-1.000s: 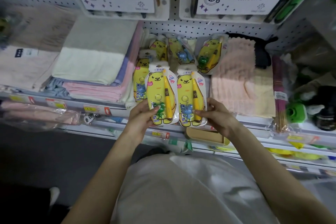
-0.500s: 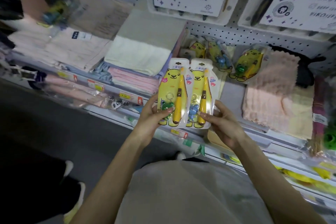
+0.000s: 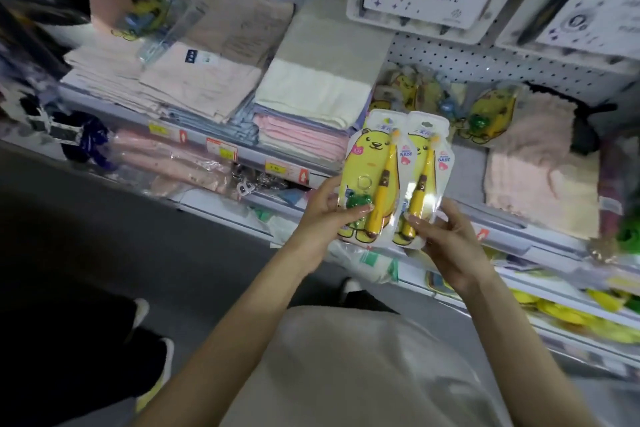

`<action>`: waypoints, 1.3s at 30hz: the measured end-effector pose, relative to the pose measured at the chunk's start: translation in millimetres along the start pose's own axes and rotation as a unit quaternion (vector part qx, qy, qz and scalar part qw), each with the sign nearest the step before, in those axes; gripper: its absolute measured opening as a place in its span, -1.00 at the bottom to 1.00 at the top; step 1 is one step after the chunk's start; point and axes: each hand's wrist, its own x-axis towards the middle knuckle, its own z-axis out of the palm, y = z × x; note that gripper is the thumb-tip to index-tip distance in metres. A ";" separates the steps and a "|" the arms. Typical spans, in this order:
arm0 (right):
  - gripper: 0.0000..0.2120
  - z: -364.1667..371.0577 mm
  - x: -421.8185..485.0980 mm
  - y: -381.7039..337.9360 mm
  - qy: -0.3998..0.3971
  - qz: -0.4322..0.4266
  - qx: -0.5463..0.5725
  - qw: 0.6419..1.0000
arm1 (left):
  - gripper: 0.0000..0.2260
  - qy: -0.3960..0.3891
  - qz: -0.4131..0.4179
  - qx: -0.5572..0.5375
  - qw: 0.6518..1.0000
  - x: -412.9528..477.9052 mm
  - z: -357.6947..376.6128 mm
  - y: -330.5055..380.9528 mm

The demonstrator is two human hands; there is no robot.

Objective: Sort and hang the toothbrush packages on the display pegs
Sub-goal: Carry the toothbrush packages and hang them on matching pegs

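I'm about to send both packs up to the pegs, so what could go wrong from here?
1. The left hand and right hand each pinch only the lower end of a glossy pack, so either pack could slip out when raised.
2. The green-charm pack overlaps the other pack, and their hang holes sit side by side, not stacked. Hanging both at once may catch only one.
3. The other pack's charm is hidden, so it might get sorted wrongly.

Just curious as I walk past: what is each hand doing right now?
Left hand: grips the left toothbrush package.
Right hand: grips the right toothbrush package.
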 end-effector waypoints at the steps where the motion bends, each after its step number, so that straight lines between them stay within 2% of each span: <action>1: -0.56 3.1 -4.4 0.5 0.005 -0.006 0.001 1.000 | -0.53 -0.002 0.002 -0.003 1.000 -3.5 -4.1 0.1; 7: -0.60 34.0 -31.5 5.7 -0.007 -0.018 0.005 1.000 | -0.43 0.009 0.020 -0.037 0.999 -30.3 -41.2 6.3; 12: -0.64 68.6 -43.8 12.3 -0.039 -0.018 0.001 0.999 | -0.48 0.073 0.052 -0.054 0.995 -60.2 -81.3 12.1; 20: -0.48 137.2 -38.6 9.3 -0.117 -0.008 -0.045 0.992 | -0.47 0.156 0.095 -0.085 0.980 -89.9 -134.1 29.5; 24: -0.54 172.3 -21.5 3.9 -0.139 -0.007 -0.022 0.990 | -0.55 0.192 0.133 -0.083 0.969 -85.2 -158.3 47.8; 26: -0.50 190.6 -10.3 -1.3 -0.142 -0.012 -0.027 0.989 | -0.52 0.188 0.157 -0.070 0.967 -79.3 -168.7 56.2; 30: -0.54 223.9 16.8 -12.3 -0.148 -0.010 -0.005 0.989 | -0.45 0.170 0.203 -0.081 0.961 -64.7 -189.3 81.9; 33: -0.63 258.0 34.8 -29.6 -0.177 -0.018 0.025 0.984 | -0.43 0.163 0.227 -0.084 0.956 -50.9 -211.3 108.8; 36: -0.60 297.3 49.8 -51.2 -0.204 -0.041 0.015 0.978 | -0.35 0.156 0.245 -0.076 0.954 -37.8 -234.0 138.5; 39: -0.59 331.8 63.5 -67.2 -0.239 -0.054 0.012 0.969 | -0.35 0.154 0.272 -0.078 0.947 -26.6 -254.9 164.6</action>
